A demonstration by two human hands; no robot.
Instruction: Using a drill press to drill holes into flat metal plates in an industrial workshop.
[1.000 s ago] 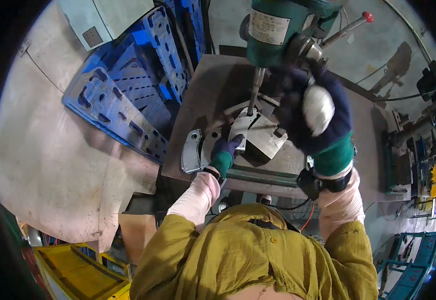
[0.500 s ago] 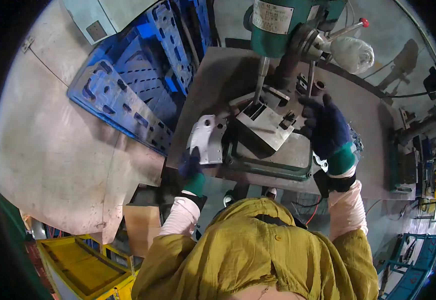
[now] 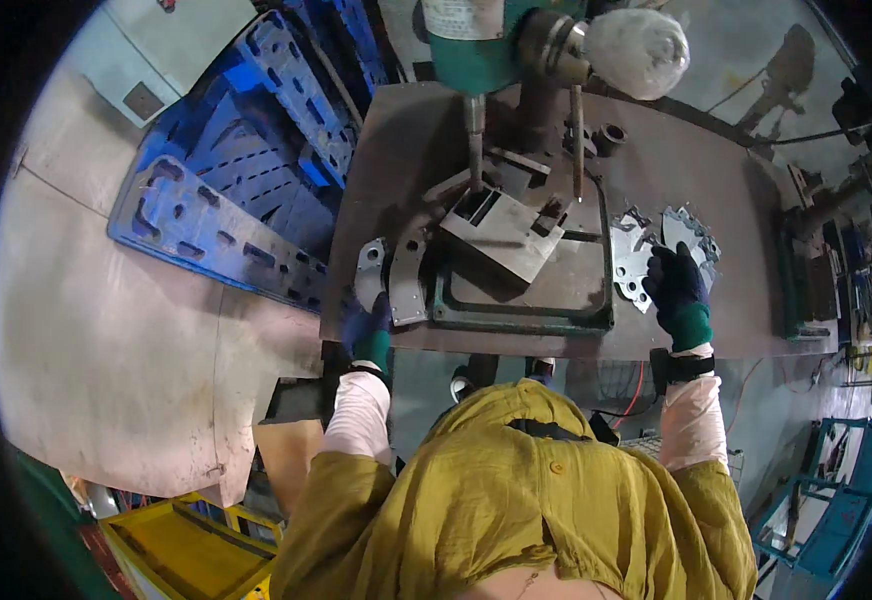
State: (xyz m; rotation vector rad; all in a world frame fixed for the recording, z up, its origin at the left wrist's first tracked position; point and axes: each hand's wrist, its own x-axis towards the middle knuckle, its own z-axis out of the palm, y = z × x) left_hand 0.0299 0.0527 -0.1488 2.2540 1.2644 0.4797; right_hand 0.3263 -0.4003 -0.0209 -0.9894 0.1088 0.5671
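My left hand (image 3: pixel 367 328), in a dark blue glove with a green cuff, grips the lower end of a curved, flat metal plate (image 3: pixel 370 262) with holes. A second curved plate (image 3: pixel 409 284) lies just to its right, against the drill press base (image 3: pixel 526 317). On the right, my gloved right hand (image 3: pixel 678 292) reaches over the near edge of a pile of metal plates (image 3: pixel 683 232), fingers extended and somewhat apart. Another holed plate (image 3: pixel 631 258) lies left of that hand. Between my hands, a steel block fixture (image 3: pixel 501 236) sits under the drill press spindle (image 3: pixel 474 145).
The drill press head (image 3: pixel 468 50) hangs above the brown worktable (image 3: pixel 741 310), its feed lever (image 3: pixel 577 150) pointing down. Blue plastic pallets (image 3: pixel 211 225) lean at the left. A yellow metal cart (image 3: pixel 191 550) stands low at the left, and a blue rack (image 3: pixel 841 500) at the lower right.
My right hand has left the feed lever area and come down to the plates at right. The left hand has drawn one plate leftward, apart from the other. The view has shifted.
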